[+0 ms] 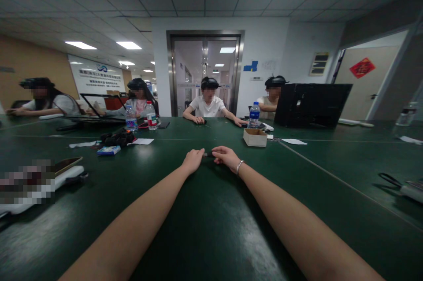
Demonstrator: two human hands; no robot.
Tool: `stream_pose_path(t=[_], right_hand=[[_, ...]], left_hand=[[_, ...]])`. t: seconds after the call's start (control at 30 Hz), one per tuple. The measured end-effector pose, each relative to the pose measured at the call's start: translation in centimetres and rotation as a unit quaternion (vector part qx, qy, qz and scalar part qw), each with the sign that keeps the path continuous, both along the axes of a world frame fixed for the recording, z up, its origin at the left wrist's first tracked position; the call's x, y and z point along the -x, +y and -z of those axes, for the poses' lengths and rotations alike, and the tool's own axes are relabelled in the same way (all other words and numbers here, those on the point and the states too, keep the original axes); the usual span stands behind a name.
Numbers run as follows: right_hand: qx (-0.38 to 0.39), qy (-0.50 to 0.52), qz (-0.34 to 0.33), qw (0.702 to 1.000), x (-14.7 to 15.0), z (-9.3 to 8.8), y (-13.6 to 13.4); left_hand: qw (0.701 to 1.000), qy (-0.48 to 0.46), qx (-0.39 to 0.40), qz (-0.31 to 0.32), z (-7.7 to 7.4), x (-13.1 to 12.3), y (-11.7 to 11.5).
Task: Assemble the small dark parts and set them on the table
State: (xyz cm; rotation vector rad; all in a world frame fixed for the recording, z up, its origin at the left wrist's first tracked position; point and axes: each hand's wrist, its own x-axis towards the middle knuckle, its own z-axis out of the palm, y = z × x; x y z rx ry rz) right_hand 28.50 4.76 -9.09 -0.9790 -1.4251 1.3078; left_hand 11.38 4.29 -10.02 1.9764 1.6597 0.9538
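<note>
My left hand (pixel 193 160) and my right hand (pixel 227 157) are stretched out in front of me, close together just above the green table. Between them is a small dark object (pixel 209 154) with a lighter grey end, too small to tell its kind. The fingers of my right hand pinch its dark part. My left hand is closed, its thumb and fingers at the grey end. A silver bracelet (pixel 240 166) circles my right wrist.
Beyond my right hand stands an open cardboard box (pixel 255 139), with a blue-labelled bottle (pixel 254 115) behind it. Bottles, black straps (pixel 117 138) and a blue packet (pixel 109 150) lie left. A black monitor (pixel 312 105) stands right. Several people sit around the table (pixel 198 228).
</note>
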Motion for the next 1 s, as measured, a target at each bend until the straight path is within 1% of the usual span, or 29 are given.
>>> stream_pose_path(t=[0.03, 0.1, 0.17, 0.23, 0.33, 0.47, 0.53, 0.67, 0.77, 0.93, 1.0], right_hand=[[-0.001, 0.000, 0.000, 1.000, 0.0, 0.0, 0.0], [-0.001, -0.001, -0.001, 1.000, 0.0, 0.0, 0.0], [0.000, -0.002, 0.000, 1.000, 0.0, -0.1, -0.1], [-0.001, -0.001, 0.000, 1.000, 0.0, -0.1, -0.1], [-0.007, -0.004, -0.003, 1.000, -0.1, 0.0, -0.1], [-0.007, -0.003, -0.006, 1.000, -0.1, 0.0, 0.0], [-0.005, -0.001, -0.005, 1.000, -0.1, 0.0, 0.0], [-0.004, 0.006, -0.006, 1.000, -0.2, 0.1, 0.1], [-0.007, 0.008, -0.011, 1.000, -0.2, 0.2, 0.1], [-0.009, 0.007, -0.008, 1.000, -0.1, 0.2, 0.1], [-0.008, 0.007, -0.006, 1.000, -0.1, 0.3, 0.1]], left_hand=[[1.000, 0.016, 0.010, 0.012, -0.1, 0.0, -0.1], [0.999, 0.033, -0.003, 0.025, 0.0, 0.0, -0.2], [0.999, 0.027, -0.039, 0.019, 0.3, 0.0, -0.1], [0.999, 0.013, -0.051, 0.005, 0.6, -0.1, 0.1], [0.999, 0.011, -0.032, -0.006, 0.5, 0.0, 0.1], [0.999, 0.030, 0.007, 0.026, -0.3, 0.0, -0.5], [0.999, 0.036, 0.003, 0.024, -0.3, 0.0, -0.5], [0.999, 0.013, -0.044, 0.009, 0.5, 0.0, 0.1], [0.999, -0.006, -0.048, 0.009, 0.9, 0.1, 0.5], [0.999, 0.017, 0.012, 0.036, 0.1, 0.0, 0.0], [0.998, 0.038, 0.000, 0.041, 0.0, 0.0, -0.2]])
